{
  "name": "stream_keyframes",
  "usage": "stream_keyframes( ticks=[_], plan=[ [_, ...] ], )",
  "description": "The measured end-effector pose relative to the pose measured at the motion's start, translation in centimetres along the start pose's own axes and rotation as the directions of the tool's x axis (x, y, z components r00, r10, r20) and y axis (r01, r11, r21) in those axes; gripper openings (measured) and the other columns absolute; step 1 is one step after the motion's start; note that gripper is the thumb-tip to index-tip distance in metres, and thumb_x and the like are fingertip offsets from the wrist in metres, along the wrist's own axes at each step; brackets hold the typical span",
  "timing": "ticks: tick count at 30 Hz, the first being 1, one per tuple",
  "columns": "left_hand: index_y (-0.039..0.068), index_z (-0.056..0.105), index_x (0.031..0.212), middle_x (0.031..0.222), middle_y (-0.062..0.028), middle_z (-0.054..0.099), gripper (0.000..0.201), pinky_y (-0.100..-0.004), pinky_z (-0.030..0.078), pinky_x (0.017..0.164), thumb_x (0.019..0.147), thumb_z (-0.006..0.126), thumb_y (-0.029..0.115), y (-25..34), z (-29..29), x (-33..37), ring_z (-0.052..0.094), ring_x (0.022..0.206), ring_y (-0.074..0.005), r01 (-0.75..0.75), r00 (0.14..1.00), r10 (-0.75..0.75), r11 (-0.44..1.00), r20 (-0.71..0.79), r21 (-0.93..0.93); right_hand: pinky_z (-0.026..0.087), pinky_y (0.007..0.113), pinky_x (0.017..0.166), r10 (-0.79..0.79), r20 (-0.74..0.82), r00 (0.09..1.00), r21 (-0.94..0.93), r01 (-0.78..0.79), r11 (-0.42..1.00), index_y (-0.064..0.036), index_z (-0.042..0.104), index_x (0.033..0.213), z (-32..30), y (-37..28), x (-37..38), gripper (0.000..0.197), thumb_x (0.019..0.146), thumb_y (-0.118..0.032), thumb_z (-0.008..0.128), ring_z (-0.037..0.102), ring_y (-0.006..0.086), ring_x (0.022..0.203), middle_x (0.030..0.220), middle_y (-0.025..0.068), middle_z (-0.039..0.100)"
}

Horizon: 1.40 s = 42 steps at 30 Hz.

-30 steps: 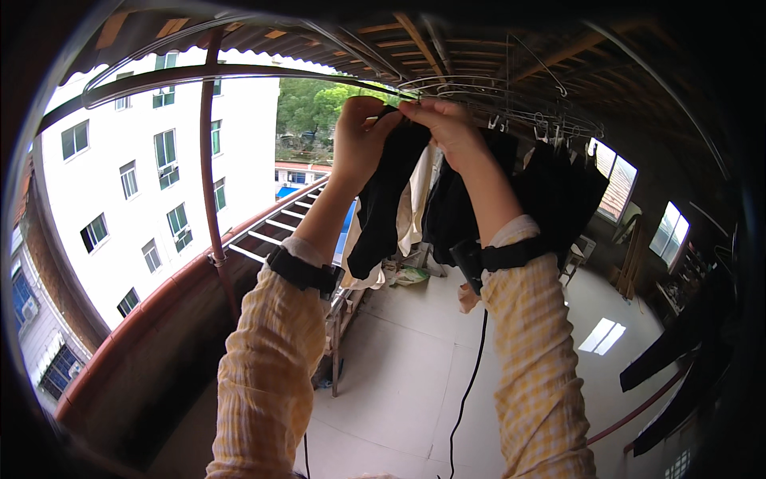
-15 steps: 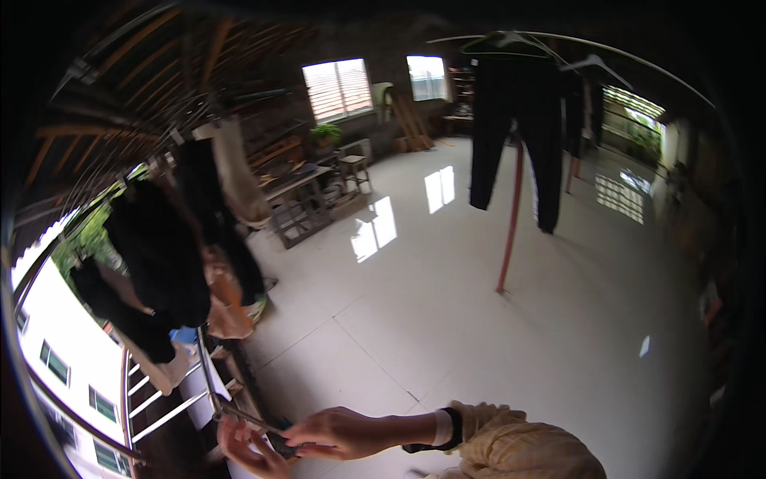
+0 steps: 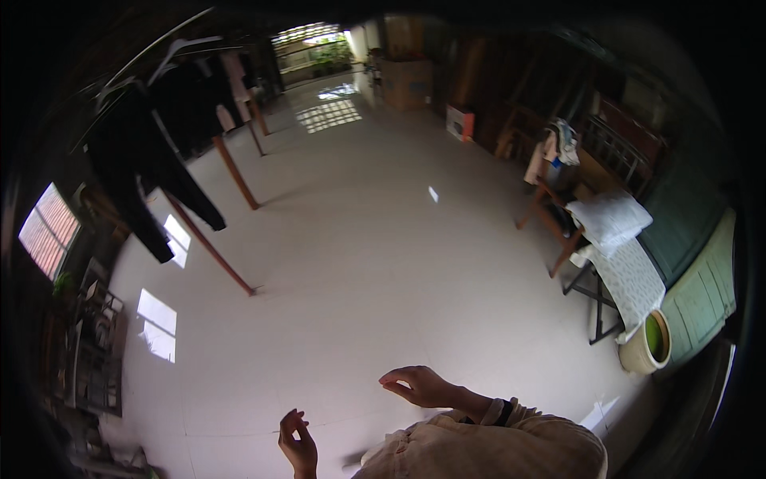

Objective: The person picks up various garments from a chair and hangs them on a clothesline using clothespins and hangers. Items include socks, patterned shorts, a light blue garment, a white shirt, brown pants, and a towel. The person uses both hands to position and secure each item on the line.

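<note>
My left hand (image 3: 298, 443) is raised near the lower edge, its fingers loosely bent and apart, with nothing visible in it. To its right, my right hand (image 3: 423, 386) hangs above the pale tiled floor (image 3: 335, 335), palm down. Its fingers are stretched forward in a slight curve, the thumb lies below them, and I see nothing in them. Neither hand touches anything. A dark band (image 3: 504, 412) circles my right wrist, next to a beige sleeve (image 3: 487, 451).
Black trousers (image 3: 148, 172) hang at the left beside a slanting reddish pole (image 3: 211, 246). At the right stand a wooden chair (image 3: 550, 215), a cloth-covered folding table (image 3: 626, 275) with a white bundle (image 3: 610, 219), and a cream bucket (image 3: 645, 348). A box (image 3: 460, 122) sits farther back.
My view has swung right, away from the clothes rack and railing. My hands, together at a thin rod before, are now apart and free of it.
</note>
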State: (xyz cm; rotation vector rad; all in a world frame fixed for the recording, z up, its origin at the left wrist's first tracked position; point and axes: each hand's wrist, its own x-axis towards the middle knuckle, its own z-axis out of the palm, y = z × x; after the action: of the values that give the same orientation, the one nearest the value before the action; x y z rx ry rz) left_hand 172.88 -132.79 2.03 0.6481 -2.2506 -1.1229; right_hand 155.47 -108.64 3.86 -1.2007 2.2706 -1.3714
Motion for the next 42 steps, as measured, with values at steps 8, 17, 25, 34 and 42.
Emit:
stream_keyframes(
  ticks=[8, 17, 25, 34, 42],
  plan=[
    [0.001, 0.058, 0.101, 0.087, -0.0123, 0.068, 0.013, -0.0303, 0.055, 0.062, 0.089, 0.054, 0.001, 13.4, 22.9, 6.9, 0.067, 0.071, -0.0216, -0.306, 0.856, 0.385, 0.915, 0.345, -0.261, 0.053, 0.035, 0.071, 0.334, -0.420, 0.844, 0.020, -0.359, 0.933, -0.0058, 0.065, 0.100, -16.6, 8.0, -10.3, 0.015, 0.089, -0.015, 0.059, 0.066, 0.0280, 0.083, 0.095, 0.0105, 0.068],
    [0.003, 0.060, 0.096, 0.081, -0.0105, 0.068, 0.009, -0.0303, 0.054, 0.061, 0.087, 0.057, 0.003, 20.7, 43.3, 16.9, 0.068, 0.072, -0.0237, -0.469, 0.613, 0.579, 0.814, 0.537, -0.342, 0.053, 0.031, 0.074, 0.507, -0.646, 0.570, 0.172, -0.538, 0.825, -0.0024, 0.068, 0.098, -28.4, 19.8, -9.9, 0.014, 0.089, -0.010, 0.061, 0.067, 0.0243, 0.087, 0.097, 0.0118, 0.068],
    [0.001, 0.060, 0.100, 0.084, -0.0124, 0.068, 0.012, -0.0299, 0.054, 0.061, 0.089, 0.056, 0.006, 30.4, 62.7, 31.2, 0.068, 0.071, -0.0213, -0.481, 0.534, 0.668, 0.744, 0.517, -0.464, 0.053, 0.035, 0.070, 0.391, -0.783, 0.483, 0.048, -0.580, 0.813, -0.0038, 0.066, 0.094, -46.1, 28.8, -0.1, 0.013, 0.086, -0.013, 0.063, 0.066, 0.0292, 0.080, 0.091, 0.0123, 0.068],
    [0.005, 0.061, 0.102, 0.083, -0.0102, 0.067, 0.017, -0.0300, 0.052, 0.059, 0.085, 0.063, 0.008, 42.0, 82.2, 38.3, 0.067, 0.071, -0.0217, -0.517, 0.294, 0.788, 0.607, 0.542, -0.603, 0.052, 0.035, 0.069, 0.365, -0.828, 0.426, -0.017, -0.669, 0.743, -0.0052, 0.067, 0.094, -62.3, 41.0, 5.1, 0.014, 0.085, -0.015, 0.064, 0.066, 0.0284, 0.078, 0.089, 0.0111, 0.068],
    [0.005, 0.060, 0.104, 0.096, -0.0103, 0.066, 0.021, -0.0308, 0.053, 0.064, 0.084, 0.062, 0.007, 50.2, 103.7, 44.9, 0.066, 0.077, -0.0217, -0.493, 0.194, 0.737, 0.644, 0.647, -0.585, 0.052, 0.035, 0.067, 0.364, -0.873, 0.324, 0.066, -0.662, 0.747, -0.0048, 0.066, 0.092, -81.0, 57.4, 7.2, 0.012, 0.084, -0.013, 0.063, 0.067, 0.0280, 0.078, 0.087, 0.0119, 0.069]
  ],
)
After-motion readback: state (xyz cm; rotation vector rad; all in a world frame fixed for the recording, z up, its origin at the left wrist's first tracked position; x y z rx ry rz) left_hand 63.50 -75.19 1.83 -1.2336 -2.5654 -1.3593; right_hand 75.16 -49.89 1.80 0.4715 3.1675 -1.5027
